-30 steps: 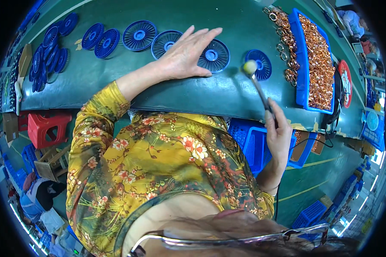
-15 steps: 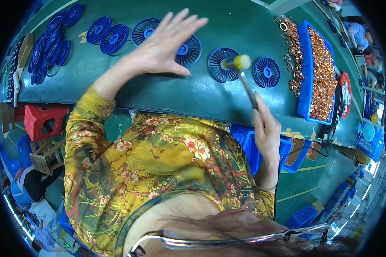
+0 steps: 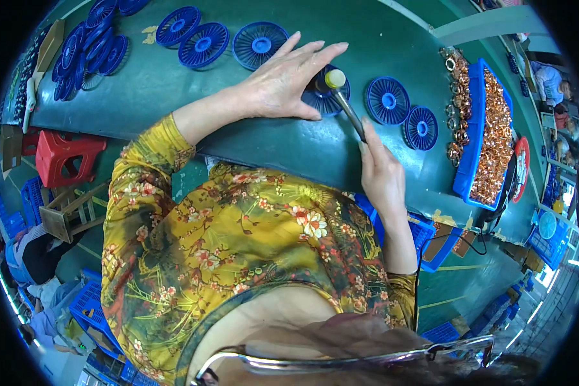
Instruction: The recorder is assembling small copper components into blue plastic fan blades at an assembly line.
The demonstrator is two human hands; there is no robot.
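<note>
My right hand [image 3: 385, 172] is wrapped around the handle of a mallet [image 3: 350, 113] with a pale yellow head. The mallet head is over a blue spoked disc [image 3: 327, 107] on the green table. My left hand [image 3: 270, 87] hovers at the left of that disc, palm down, fingers spread and holding nothing; its fingers and thumb reach around the disc's left side. Whether it touches the disc, I cannot tell. Two similar discs [image 3: 388, 101] lie to the right. Another disc [image 3: 261, 45] lies beyond my left hand, with two overlapping discs [image 3: 203, 45] farther left.
A blue tray [image 3: 464, 154] full of copper-coloured rings [image 3: 491, 141] stands at the right, with loose rings along its left side. Blue discs are heaped [image 3: 83, 58] at the far left. A red stool [image 3: 67, 154] stands beyond the table's near edge at left.
The mallet has moved left, from one blue disc to the neighbouring disc beside my left hand. My left hand stays spread. The whole view has shifted and turned slightly.
</note>
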